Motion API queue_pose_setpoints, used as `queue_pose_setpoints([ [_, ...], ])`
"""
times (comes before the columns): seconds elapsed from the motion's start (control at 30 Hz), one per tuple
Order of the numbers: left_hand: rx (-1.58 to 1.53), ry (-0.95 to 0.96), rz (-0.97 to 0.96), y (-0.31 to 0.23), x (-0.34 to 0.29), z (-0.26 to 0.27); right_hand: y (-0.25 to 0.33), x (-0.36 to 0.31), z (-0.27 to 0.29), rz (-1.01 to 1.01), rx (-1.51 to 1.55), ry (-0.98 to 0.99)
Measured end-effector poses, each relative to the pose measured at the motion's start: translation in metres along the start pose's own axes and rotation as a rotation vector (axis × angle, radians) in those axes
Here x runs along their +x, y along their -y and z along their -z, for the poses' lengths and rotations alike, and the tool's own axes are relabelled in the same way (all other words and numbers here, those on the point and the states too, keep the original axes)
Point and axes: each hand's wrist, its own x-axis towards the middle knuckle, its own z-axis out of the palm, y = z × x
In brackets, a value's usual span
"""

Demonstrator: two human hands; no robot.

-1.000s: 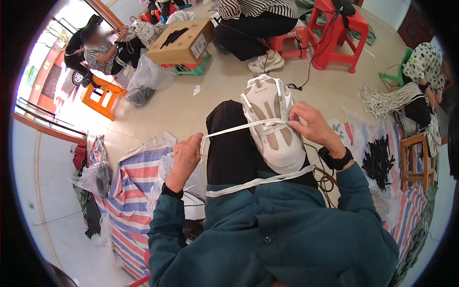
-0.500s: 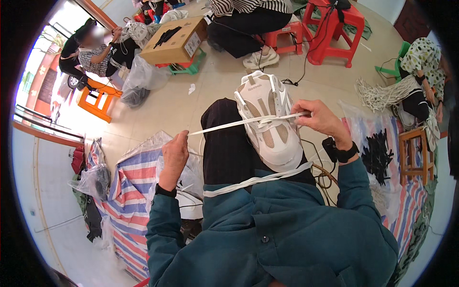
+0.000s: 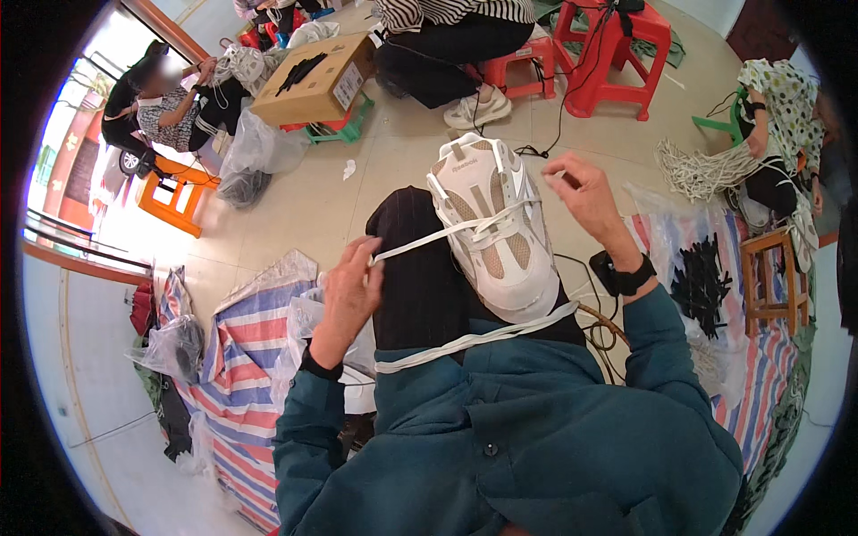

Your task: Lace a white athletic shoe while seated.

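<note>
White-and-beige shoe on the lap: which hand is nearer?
Right. The right hand is just right of the shoe, not touching it; the left hand is farther off to its left, where the white lace runs out.

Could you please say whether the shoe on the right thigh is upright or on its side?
Upright: the shoe shows tongue and lace on top.

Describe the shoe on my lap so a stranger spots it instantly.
Find the teal shirt at the bottom. Just above, on the lap, rests a white and tan shoe, toe toward the shirt. Unlike other shoes nearby, its lace stretches to the wearer's left hand.
</note>
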Motion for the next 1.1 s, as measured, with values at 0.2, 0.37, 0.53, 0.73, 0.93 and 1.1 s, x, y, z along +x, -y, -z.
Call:
queue_pose_setpoints([
  [0.2,-0.107,0.062,-0.235,-0.046,0.027,-0.030,0.028,-0.012,-0.022,0.075,0.060,0.174],
  [0.37,0.045,0.116,-0.343,-0.046,0.044,-0.040,0.020,-0.008,-0.011,-0.117,0.245,0.353],
  [0.53,0.204,0.129,-0.287,-0.034,0.036,-0.029,0.023,-0.006,0.001,-0.181,0.373,0.342],
  [0.73,0.381,0.055,-0.275,-0.015,0.023,-0.014,0.015,-0.011,-0.005,0.322,-0.425,-0.009],
  [0.93,0.402,0.009,-0.220,0.012,0.001,-0.010,-0.013,-0.011,0.004,0.325,-0.636,-0.250],
  [1.1,0.478,0.024,-0.081,0.049,-0.022,-0.003,-0.049,-0.019,0.028,0.171,-0.796,-0.192],
])
